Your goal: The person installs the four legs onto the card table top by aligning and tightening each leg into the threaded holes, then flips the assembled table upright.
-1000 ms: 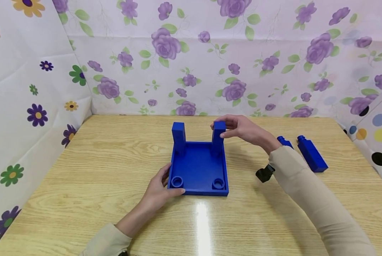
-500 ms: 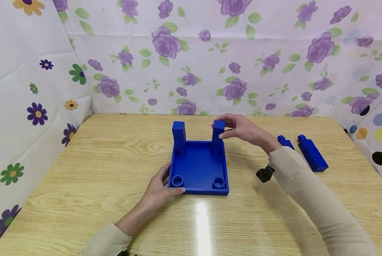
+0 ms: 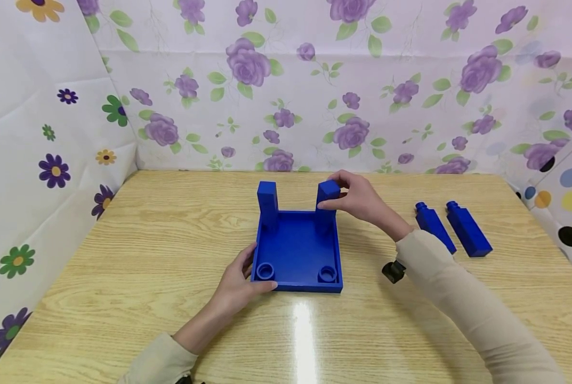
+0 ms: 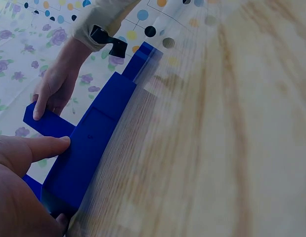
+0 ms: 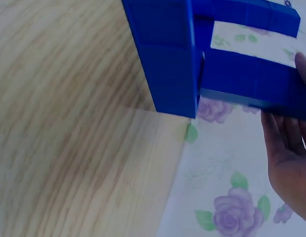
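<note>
A blue square tabletop [image 3: 295,250] with a raised rim lies upside down, its underside facing up. Two square blue legs stand in its far corners, the far-left leg [image 3: 267,205] and the far-right leg [image 3: 329,188]. Round sockets show at the near-left corner [image 3: 265,272] and near-right corner [image 3: 327,274]. My left hand [image 3: 235,288] grips the tabletop at its near-left corner, thumb on the front rim and fingers along the left side. My right hand [image 3: 361,200] pinches the upper part of the far-right leg, which stands slightly twisted. In the right wrist view fingers [image 5: 279,138] show beneath that leg.
Two loose blue legs, a nearer-in leg [image 3: 434,229] and an outer leg [image 3: 469,230], lie on the wooden table [image 3: 170,229] at right, threaded ends pointing away. Flowered cloth [image 3: 295,106] hangs behind the table's back edge.
My right hand has turned the far-right leg a little, its thumb moving leftward across the leg. My right forearm has shifted, uncovering more of a loose leg. The left hand has kept still.
</note>
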`<state>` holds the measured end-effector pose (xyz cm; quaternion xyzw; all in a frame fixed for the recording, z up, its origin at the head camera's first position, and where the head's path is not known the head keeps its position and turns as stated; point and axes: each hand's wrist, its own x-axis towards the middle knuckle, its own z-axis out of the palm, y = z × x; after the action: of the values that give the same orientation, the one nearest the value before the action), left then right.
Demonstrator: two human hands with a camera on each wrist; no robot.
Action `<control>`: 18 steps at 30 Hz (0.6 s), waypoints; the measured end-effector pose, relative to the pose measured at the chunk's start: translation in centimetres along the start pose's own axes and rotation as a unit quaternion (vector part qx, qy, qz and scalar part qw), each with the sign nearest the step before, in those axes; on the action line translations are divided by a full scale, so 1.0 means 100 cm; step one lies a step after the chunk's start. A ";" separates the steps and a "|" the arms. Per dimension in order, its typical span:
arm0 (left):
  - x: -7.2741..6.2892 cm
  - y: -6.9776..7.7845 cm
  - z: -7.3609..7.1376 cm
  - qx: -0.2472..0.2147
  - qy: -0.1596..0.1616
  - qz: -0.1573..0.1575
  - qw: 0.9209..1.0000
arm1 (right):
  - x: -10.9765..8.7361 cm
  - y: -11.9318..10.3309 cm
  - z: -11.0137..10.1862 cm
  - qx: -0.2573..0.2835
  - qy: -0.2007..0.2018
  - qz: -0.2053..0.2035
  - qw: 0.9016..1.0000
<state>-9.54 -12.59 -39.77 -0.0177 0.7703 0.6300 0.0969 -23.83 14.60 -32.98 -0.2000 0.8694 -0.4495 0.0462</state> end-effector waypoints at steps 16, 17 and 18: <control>0.001 -0.001 0.000 -0.010 0.000 0.007 1.000 | -0.002 -0.004 0.011 -0.039 0.054 0.026 0.997; 0.001 -0.001 0.000 -0.009 0.000 0.008 1.000 | -0.003 -0.005 0.012 -0.040 0.056 0.026 0.997; 0.001 -0.001 0.000 -0.010 0.000 0.009 1.000 | -0.003 -0.005 0.012 -0.041 0.055 0.026 0.997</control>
<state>-9.58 -12.60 -39.88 -0.0118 0.7643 0.6382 0.0916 -23.10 13.53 -33.29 -0.1539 0.8933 -0.4222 0.0022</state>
